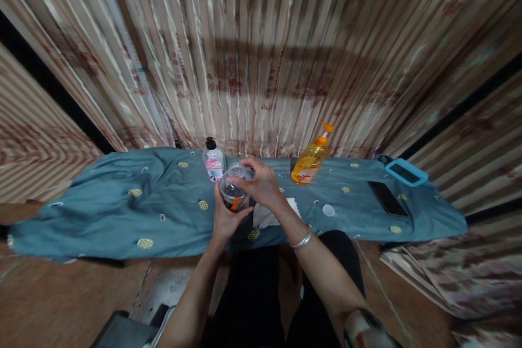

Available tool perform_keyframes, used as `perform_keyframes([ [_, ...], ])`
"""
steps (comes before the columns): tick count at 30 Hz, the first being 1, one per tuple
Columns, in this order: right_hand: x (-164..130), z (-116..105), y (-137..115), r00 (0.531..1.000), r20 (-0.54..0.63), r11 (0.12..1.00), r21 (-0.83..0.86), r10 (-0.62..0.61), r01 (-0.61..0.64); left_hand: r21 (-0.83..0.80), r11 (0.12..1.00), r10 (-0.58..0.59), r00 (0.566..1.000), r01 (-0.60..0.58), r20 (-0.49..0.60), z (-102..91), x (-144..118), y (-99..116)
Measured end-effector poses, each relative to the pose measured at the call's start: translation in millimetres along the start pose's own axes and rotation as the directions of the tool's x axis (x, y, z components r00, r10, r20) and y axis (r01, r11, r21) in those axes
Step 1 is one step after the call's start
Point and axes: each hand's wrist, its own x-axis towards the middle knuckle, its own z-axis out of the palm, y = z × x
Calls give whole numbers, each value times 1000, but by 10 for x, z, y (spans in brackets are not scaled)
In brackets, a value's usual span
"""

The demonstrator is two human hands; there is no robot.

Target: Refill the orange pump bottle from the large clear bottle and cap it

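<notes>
A clear plastic bottle [233, 191] with a wide shoulder, a round neck and an orange mark on its side is held over the cloth-covered table. My left hand [227, 220] is wrapped round its lower side. With thumb and fingers, my right hand [261, 182] grips the bottle at its neck. Just behind it stands a clear bottle with a pink label and black top [214, 162]. Below my right wrist lies a whitish cloth or tissue [267, 218], partly covered by the arm. A small white round disc, perhaps a cap [328, 210], rests to the right.
An orange pump bottle [308, 166] stands at the back, right of centre. Further right lie a dark phone [387, 198] and a light-blue framed object [406, 173]. The blue-green tablecloth [101, 201] has pineapple prints. Striped curtains [253, 65] hang behind the table.
</notes>
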Motion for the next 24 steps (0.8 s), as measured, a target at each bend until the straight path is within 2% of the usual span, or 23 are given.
perform_keyframes([
  [4,-8,76,39,1000,0,1000,-6,17,-17,36,999,-2,999,4,-37,33,55,102],
  [10,-32,107,57,1000,21,1000,29,-5,4,93,995,-18,997,24,-69,60,85,82],
  [15,-86,-22,116,999,54,999,52,-1,-2,94,995,-29,997,35,-65,41,80,94],
  [18,-228,-292,404,997,27,997,25,68,-69,57,998,-29,999,32,-38,31,83,103],
  [22,-481,-723,964,969,-31,964,-92,247,-248,52,998,-29,999,31,-32,47,84,107],
  [24,-547,-823,1166,954,-26,946,-120,300,-300,54,998,-32,999,34,-41,60,81,105],
])
